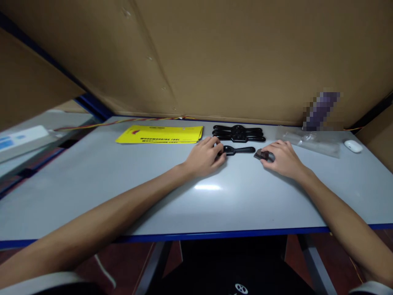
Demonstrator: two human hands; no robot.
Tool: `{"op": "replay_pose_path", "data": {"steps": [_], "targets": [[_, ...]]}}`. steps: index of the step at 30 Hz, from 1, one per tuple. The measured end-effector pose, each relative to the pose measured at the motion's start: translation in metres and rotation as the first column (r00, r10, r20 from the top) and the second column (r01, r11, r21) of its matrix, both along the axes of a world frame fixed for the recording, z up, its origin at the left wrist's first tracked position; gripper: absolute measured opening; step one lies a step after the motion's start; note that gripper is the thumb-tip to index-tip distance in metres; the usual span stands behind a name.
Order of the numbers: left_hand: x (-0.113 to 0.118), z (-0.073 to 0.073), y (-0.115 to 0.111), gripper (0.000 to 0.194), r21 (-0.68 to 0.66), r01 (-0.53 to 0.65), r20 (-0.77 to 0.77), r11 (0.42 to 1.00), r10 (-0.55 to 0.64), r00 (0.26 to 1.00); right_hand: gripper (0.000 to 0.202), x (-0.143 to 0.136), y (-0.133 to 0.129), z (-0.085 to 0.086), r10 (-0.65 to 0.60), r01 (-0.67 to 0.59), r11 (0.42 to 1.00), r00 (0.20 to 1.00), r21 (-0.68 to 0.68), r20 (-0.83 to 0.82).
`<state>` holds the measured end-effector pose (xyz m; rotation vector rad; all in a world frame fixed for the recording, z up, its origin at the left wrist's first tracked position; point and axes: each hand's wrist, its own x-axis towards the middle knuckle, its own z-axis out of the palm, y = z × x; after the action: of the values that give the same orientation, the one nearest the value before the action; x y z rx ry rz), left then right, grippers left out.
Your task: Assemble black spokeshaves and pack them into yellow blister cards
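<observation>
A black two-handled tool, a spokeshave by its shape (245, 150), lies on the table with its right handle pointing toward my right hand. My left hand (205, 156) is closed over its left end, hiding that handle. In my right hand (281, 159), the thumb and fingers pinch a small dark metal piece (259, 154) with a flat edge, just off the tool's right tip. Just behind are several more black spokeshaves (238, 134), laid side by side with their handles left and right.
Yellow printed sheets (159, 134) lie left of the spokeshaves. A clear plastic bag (319, 144) and a white mouse (353, 146) are on the right. A cardboard wall (215, 61) closes off the back, with a thin cable (138, 119) along its foot. The table's blue front edge (215, 236) is near me.
</observation>
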<state>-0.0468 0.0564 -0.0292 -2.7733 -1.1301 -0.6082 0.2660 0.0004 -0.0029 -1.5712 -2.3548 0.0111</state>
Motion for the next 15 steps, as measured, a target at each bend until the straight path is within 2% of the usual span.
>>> {"op": "replay_pose_path", "data": {"steps": [5, 9, 12, 15], "targets": [[0.002, -0.001, 0.0, 0.042, -0.07, -0.039, 0.029, 0.997, 0.041, 0.999, 0.02, -0.001, 0.004, -0.002, -0.015, 0.014, 0.999, 1.0, 0.036, 0.016], [0.002, 0.0, 0.001, 0.043, -0.046, -0.027, 0.011, 0.999, 0.028, 1.0, 0.019, -0.002, 0.01, -0.003, -0.045, 0.043, 0.997, 0.998, 0.068, 0.036], [0.001, 0.001, 0.001, 0.042, 0.021, 0.048, -0.043, 0.999, -0.047, 0.998, 0.017, -0.002, 0.014, -0.003, -0.08, 0.077, 0.993, 0.996, 0.085, 0.03], [0.003, 0.002, -0.001, 0.041, 0.105, 0.211, -0.121, 0.972, -0.198, 0.973, 0.016, -0.002, 0.016, -0.003, -0.148, 0.145, 0.986, 0.989, 0.084, 0.027]]}}
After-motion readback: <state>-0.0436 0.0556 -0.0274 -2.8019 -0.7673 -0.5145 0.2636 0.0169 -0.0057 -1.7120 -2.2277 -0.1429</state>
